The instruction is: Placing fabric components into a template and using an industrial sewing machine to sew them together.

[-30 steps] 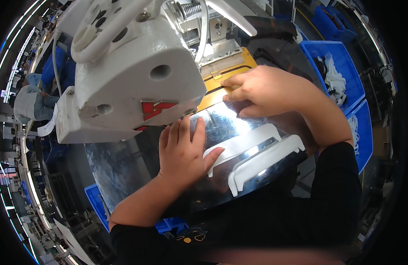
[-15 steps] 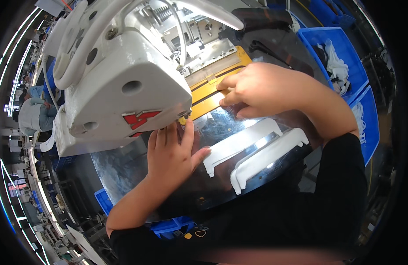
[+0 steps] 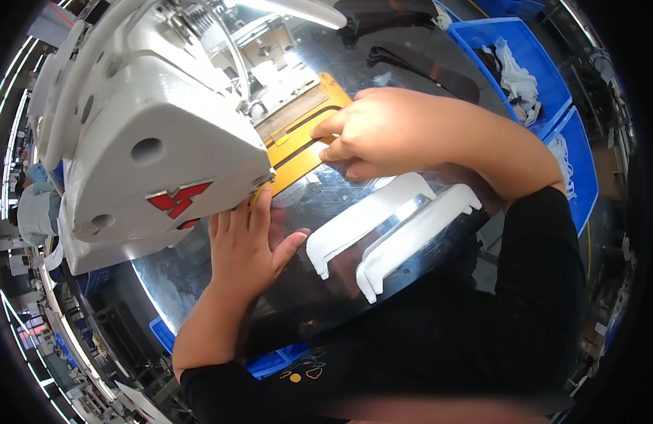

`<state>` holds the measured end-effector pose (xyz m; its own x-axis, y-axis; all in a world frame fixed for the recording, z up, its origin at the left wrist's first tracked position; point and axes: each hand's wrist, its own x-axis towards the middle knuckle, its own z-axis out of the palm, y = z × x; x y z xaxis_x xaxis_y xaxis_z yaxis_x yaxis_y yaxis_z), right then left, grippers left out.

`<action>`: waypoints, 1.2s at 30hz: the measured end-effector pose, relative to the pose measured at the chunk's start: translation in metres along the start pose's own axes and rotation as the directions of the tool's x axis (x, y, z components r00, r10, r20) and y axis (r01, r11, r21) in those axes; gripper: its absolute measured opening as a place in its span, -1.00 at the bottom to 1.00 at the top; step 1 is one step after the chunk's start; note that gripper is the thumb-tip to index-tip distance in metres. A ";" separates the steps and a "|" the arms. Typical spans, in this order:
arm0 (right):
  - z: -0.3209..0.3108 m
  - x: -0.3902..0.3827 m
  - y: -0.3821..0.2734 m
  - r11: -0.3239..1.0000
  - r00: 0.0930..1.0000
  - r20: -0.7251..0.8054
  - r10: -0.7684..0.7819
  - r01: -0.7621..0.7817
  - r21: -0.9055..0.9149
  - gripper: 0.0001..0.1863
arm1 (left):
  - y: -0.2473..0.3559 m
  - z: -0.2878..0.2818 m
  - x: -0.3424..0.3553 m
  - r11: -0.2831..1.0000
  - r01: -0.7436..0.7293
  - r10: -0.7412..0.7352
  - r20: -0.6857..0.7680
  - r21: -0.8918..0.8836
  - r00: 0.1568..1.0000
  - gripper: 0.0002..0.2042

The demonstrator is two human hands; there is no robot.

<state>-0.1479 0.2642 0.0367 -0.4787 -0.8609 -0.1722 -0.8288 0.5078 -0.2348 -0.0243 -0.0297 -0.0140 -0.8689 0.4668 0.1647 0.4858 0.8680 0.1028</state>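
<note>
A white sewing machine head (image 3: 143,113) with red trim overhangs a yellow slotted plate (image 3: 291,167), which lies on a shiny metal tabletop (image 3: 153,277). My right hand (image 3: 379,131) has its fingertips on the plate, curved and apart. My left hand (image 3: 238,251) lies with fingers stretched toward the plate's near end, just below the machine head, thumb out; some fingertips are hard to see there. To the right of my left hand lie white cut pieces in two long shapes, one (image 3: 365,215) nearer the plate, the other (image 3: 415,237) further right, with a metal strip between them.
Blue bins, one (image 3: 514,39) with white and black material, another (image 3: 588,177) with white pieces, stand at the right. Dark curved parts (image 3: 425,71) lie at the back. A seated person (image 3: 33,215) is at the far left. Another blue bin (image 3: 162,332) is low left.
The whole scene has shifted leftward in the view. Both my hands remain at the yellow plate, with their fingers in much the same pose.
</note>
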 end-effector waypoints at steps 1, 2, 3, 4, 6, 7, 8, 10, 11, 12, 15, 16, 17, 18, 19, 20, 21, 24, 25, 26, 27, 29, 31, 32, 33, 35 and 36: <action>0.000 0.001 0.000 1.000 1.000 0.008 0.012 -0.012 0.002 -0.69 | 0.000 -0.001 0.000 1.000 0.019 -0.019 0.005 -0.009 1.000 -0.21; -0.001 0.004 0.000 1.000 1.000 0.017 0.022 -0.022 0.006 -0.69 | 0.000 -0.001 -0.001 0.999 0.039 -0.039 0.011 -0.018 0.999 -0.21; -0.001 0.004 0.000 0.999 0.999 0.025 0.030 -0.030 0.011 -0.70 | -0.001 0.001 -0.002 0.999 0.032 -0.031 0.013 -0.028 0.999 -0.21; -0.001 0.004 0.001 0.999 0.999 0.028 0.032 -0.032 0.009 -0.70 | -0.003 0.003 -0.003 0.999 0.024 -0.024 -0.002 -0.023 1.000 -0.20; 0.001 0.005 0.003 0.999 0.998 0.035 0.043 -0.043 0.016 -0.70 | -0.003 0.005 -0.003 1.000 0.021 -0.021 -0.018 -0.016 1.000 -0.20; 0.004 0.005 0.003 0.999 0.999 0.035 0.031 -0.032 0.016 -0.70 | -0.002 0.004 -0.002 0.999 0.029 -0.030 -0.011 -0.044 1.000 -0.20; 0.010 0.003 0.005 0.999 0.999 -0.035 0.013 -0.012 0.031 -0.70 | -0.002 0.003 -0.001 0.997 0.038 -0.039 -0.003 -0.071 0.999 -0.20; 0.014 0.004 0.005 0.999 0.994 -0.105 -0.018 0.023 0.049 -0.70 | -0.002 0.005 -0.001 0.996 0.044 -0.045 -0.009 -0.077 0.999 -0.19; 0.012 0.005 0.003 0.997 0.993 -0.116 -0.033 0.040 0.064 -0.70 | -0.002 0.006 -0.001 0.995 0.038 -0.039 -0.017 -0.088 0.999 -0.18; 0.012 0.006 0.001 0.995 0.991 -0.128 -0.047 0.057 0.079 -0.69 | -0.003 0.006 -0.002 0.995 0.049 -0.050 -0.013 -0.082 0.999 -0.18; 0.013 0.008 -0.005 0.995 0.986 -0.153 -0.060 0.071 0.072 -0.67 | -0.003 0.008 -0.004 0.993 0.048 -0.052 -0.034 -0.104 0.998 -0.16; 0.013 0.008 -0.005 0.995 0.986 -0.154 -0.063 0.074 0.072 -0.67 | -0.003 0.008 -0.003 0.996 0.044 -0.046 -0.033 -0.073 0.998 -0.16; 0.014 0.009 -0.004 0.994 0.984 -0.158 -0.083 0.092 0.055 -0.67 | -0.003 0.008 -0.003 0.998 0.039 -0.040 -0.031 -0.043 0.999 -0.15; 0.016 0.009 -0.004 0.993 0.982 -0.161 -0.102 0.110 0.037 -0.66 | -0.002 0.007 -0.003 0.998 0.040 -0.041 -0.031 -0.041 0.999 -0.15; 0.018 0.010 -0.003 0.993 0.981 -0.163 -0.101 0.109 0.037 -0.66 | -0.003 0.007 -0.003 0.999 0.032 -0.033 -0.038 -0.026 0.999 -0.15; 0.021 0.011 -0.003 0.989 0.963 -0.234 -0.136 0.146 0.025 -0.66 | -0.003 0.006 -0.004 1.000 0.025 -0.025 -0.044 -0.011 0.999 -0.15; 0.025 0.013 -0.002 0.983 0.937 -0.303 -0.171 0.183 0.010 -0.66 | -0.004 0.006 -0.005 1.000 0.023 -0.024 -0.045 -0.011 0.999 -0.15; 0.037 0.019 0.010 0.963 0.893 -0.387 -0.231 0.267 0.042 -0.66 | -0.004 0.010 -0.005 1.000 0.000 -0.001 -0.047 -0.018 0.999 -0.13; 0.041 0.022 0.013 0.963 0.893 -0.387 -0.228 0.264 0.043 -0.66 | -0.004 0.009 -0.005 0.999 0.019 -0.021 -0.038 -0.041 0.999 -0.14; 0.046 0.026 0.016 0.949 0.869 -0.412 -0.276 0.314 0.027 -0.66 | -0.004 0.009 -0.005 0.997 0.038 -0.040 -0.028 -0.063 0.999 -0.16; 0.049 0.027 0.018 0.932 0.841 -0.435 -0.323 0.363 0.009 -0.66 | -0.004 0.010 -0.004 0.997 0.037 -0.038 -0.026 -0.064 0.999 -0.16; 0.048 0.029 0.017 0.924 0.832 -0.442 -0.336 0.383 0.019 -0.66 | -0.005 0.009 -0.005 0.998 0.023 -0.024 -0.029 -0.062 0.999 -0.16; 0.049 0.030 0.017 0.913 0.822 -0.447 -0.351 0.407 0.030 -0.66 | -0.004 0.008 -0.006 0.999 0.025 -0.027 -0.028 -0.047 0.999 -0.16; 0.049 0.031 0.016 0.912 0.820 -0.450 -0.354 0.409 0.028 -0.65 | -0.004 0.008 -0.007 0.999 0.027 -0.028 -0.029 -0.031 0.999 -0.17; 0.050 0.031 0.016 0.911 0.817 -0.452 -0.357 0.412 0.025 -0.63 | -0.003 0.008 -0.007 0.999 0.034 -0.035 -0.027 -0.032 0.999 -0.17; 0.051 0.031 0.015 0.911 0.823 -0.437 -0.363 0.412 0.019 -0.62 | -0.004 0.009 -0.007 0.999 0.021 -0.023 -0.041 -0.045 0.999 -0.16; 0.051 0.030 0.016 0.914 0.830 -0.423 -0.365 0.406 0.009 -0.60 | -0.004 0.010 -0.006 0.999 0.029 -0.031 -0.039 -0.044 0.999 -0.16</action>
<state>-0.1601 0.2482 -0.0208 -0.2172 -0.9124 0.3470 -0.9491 0.1143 -0.2934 -0.0217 -0.0340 -0.0257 -0.8792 0.4326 0.1995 0.4638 0.8729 0.1511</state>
